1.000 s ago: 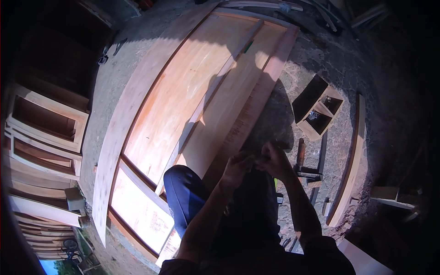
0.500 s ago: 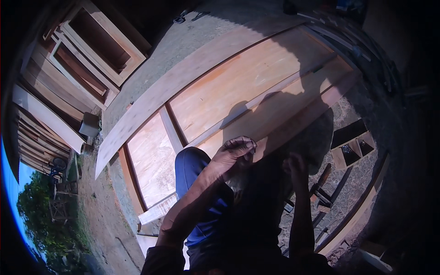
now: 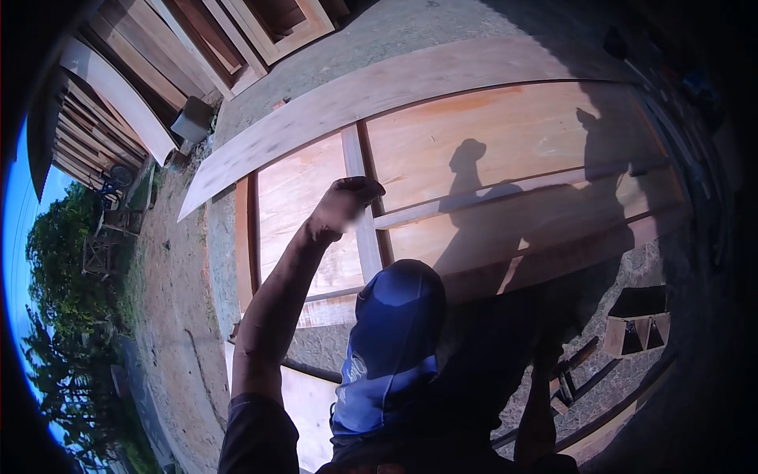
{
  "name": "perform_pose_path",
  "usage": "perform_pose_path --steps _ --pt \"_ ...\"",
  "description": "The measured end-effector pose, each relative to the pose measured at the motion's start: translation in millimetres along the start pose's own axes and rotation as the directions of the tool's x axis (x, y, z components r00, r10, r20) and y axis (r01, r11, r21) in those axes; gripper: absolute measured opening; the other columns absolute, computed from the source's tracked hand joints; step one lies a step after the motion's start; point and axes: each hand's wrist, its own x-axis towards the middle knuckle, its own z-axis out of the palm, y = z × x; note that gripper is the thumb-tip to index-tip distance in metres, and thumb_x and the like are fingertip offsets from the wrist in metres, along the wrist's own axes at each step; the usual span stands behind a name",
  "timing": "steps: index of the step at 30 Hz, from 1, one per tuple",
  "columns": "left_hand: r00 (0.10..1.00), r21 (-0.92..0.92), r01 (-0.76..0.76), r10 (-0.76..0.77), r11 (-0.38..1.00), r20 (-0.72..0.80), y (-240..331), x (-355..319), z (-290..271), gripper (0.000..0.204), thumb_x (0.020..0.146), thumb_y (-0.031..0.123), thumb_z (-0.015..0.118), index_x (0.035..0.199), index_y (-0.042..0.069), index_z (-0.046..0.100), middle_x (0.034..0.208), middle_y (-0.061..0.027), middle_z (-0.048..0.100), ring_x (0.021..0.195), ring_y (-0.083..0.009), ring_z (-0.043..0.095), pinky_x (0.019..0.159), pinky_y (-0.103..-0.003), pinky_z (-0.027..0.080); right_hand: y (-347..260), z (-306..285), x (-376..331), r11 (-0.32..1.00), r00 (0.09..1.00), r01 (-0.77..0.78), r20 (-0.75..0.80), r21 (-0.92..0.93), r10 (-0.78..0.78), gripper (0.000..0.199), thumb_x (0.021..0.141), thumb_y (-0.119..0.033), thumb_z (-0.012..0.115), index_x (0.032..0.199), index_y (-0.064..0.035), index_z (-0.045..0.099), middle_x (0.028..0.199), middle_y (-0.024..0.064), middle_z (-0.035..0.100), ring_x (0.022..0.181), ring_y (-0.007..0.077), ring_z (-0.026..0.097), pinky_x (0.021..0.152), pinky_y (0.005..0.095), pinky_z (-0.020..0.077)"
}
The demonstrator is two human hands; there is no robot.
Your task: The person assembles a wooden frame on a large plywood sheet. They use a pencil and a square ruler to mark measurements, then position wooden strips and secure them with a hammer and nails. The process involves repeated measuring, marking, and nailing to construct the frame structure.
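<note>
My left hand (image 3: 345,207) is closed in a pinch above a short wooden crosspiece (image 3: 365,245). Whatever is between its fingers, if anything, is too small to make out. The crosspiece belongs to a wooden panel frame (image 3: 246,237) lying flat, with thin pale plywood inside. A long rail (image 3: 505,195) runs from the crosspiece toward the far right. Low on the right, my right hand (image 3: 546,347) is in deep shadow near my leg, its fingers lost in the dark. Beside it on the ground lie dark wooden-looking pieces (image 3: 580,355), perhaps tools.
A long plywood strip (image 3: 316,118) lies along the frame's far side. A wooden box (image 3: 638,336) with compartments stands at right. Door-like frames (image 3: 296,31) and boards (image 3: 134,39) lean at the upper left, near a grey container (image 3: 192,120). My blue-clad knee (image 3: 391,347) rises before the frame.
My left hand has reached out to the left, from over the near rail to the crosspiece. My right hand has dropped lower into shadow. The whole view has shifted.
</note>
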Motion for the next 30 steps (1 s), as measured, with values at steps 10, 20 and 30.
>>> perform_pose_path --steps 10,20,30 --pt "0.986 0.370 0.157 -0.121 0.916 -0.118 -165 140 -55 0.019 0.086 0.018 0.069 0.092 0.001 0.076 0.082 -0.0077 0.072 0.078 -0.0154 0.065 0.069 -0.032 0.050 -114 -183 3 0.431 0.926 -0.296 0.146 0.852 0.347 0.011 0.096 -0.018 0.056 0.104 -0.0107 0.056 0.073 -0.0031 0.048 0.048 0.0040 0.042 0.040 0.0213 0.0348" --pt "0.966 0.517 0.259 -0.231 0.816 -0.119 -189 151 -61 0.024 0.085 0.032 0.067 0.096 0.014 0.079 0.085 -0.0069 0.075 0.080 -0.0202 0.071 0.072 -0.036 0.053 -377 -257 42 0.376 0.941 -0.232 0.305 0.897 -0.147 0.025 0.094 -0.017 0.063 0.115 -0.0041 0.056 0.065 -0.0040 0.047 0.047 0.0029 0.041 0.042 0.0211 0.0329" --pt "0.966 0.534 0.254 -0.235 0.806 -0.106 -180 145 -57 0.022 0.090 0.025 0.066 0.097 0.007 0.078 0.084 -0.0070 0.074 0.079 -0.0144 0.068 0.071 -0.033 0.051 -501 -234 68 0.601 0.690 0.239 0.302 0.763 -0.658 0.024 0.092 -0.017 0.061 0.108 -0.0009 0.054 0.076 0.0195 0.059 0.074 0.0308 0.065 0.065 0.0429 0.0481"
